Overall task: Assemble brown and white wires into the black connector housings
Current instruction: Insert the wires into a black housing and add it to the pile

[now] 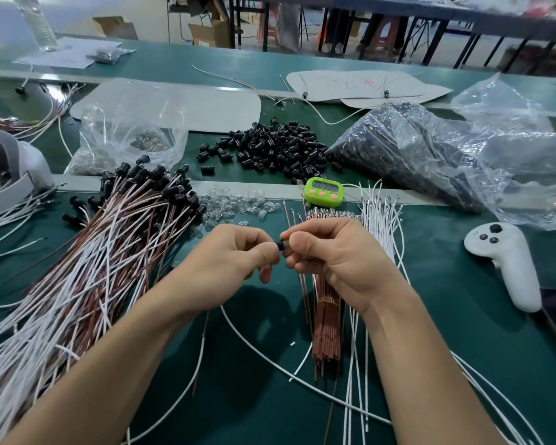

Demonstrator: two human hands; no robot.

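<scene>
Nearest me a thin white wire (254, 350) and thin brown wire (196, 380) trailed loose on the green tabletop (430, 316), so I judged a snag could tug them from the small black cylindrical connector housing (280, 245), pinched just above it between the fingers of my left hand (238, 255) and right hand (331, 252).

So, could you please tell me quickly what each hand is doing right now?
Left hand: closed, pinching the black connector housing.
Right hand: closed, pinching the same housing from the other side.
</scene>
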